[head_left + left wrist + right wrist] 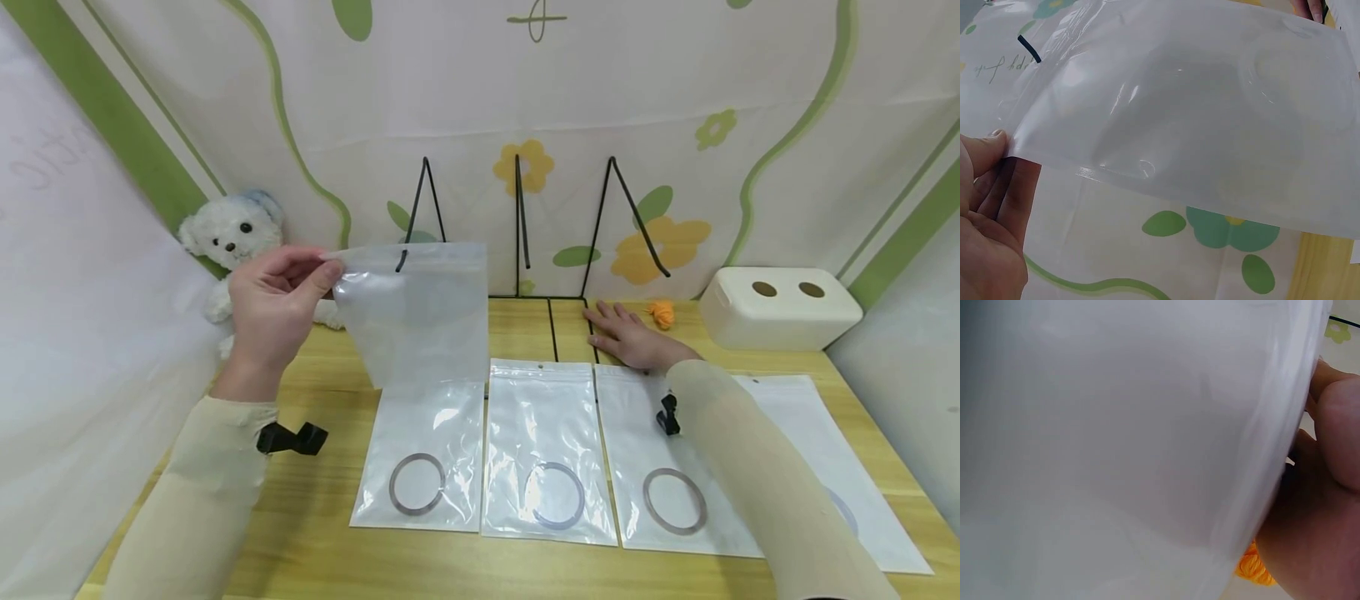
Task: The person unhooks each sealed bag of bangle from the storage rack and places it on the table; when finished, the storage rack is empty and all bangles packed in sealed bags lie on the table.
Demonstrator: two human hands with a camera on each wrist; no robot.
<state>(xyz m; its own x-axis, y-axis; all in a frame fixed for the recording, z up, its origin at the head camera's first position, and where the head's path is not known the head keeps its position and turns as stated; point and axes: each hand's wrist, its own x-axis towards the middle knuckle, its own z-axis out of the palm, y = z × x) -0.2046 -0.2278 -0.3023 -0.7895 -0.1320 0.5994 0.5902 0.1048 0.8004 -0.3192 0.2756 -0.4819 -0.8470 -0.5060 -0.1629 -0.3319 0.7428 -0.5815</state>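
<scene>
Between thumb and fingers, my left hand [272, 308] pinches the upper left corner of a clear zip bag [427, 325]. The tip of the left hook [401, 261] on a black wire rack [536, 297] pokes through near the bag's top edge. In the left wrist view, the bag [1197, 119] spreads out from the thumb, with a faint ring shape inside. My right hand [630, 337] rests with fingers spread on the right side of the rack's base. The right wrist view is mostly filled by a blurred bag [1116, 437].
Several flat bags with rings lie in a row: a left one [457, 433], a middle one [517, 433], a right one [622, 450] and a far right one [795, 417]. A white teddy bear [236, 229], orange yarn bundle [662, 314] and white box [780, 312] stand behind.
</scene>
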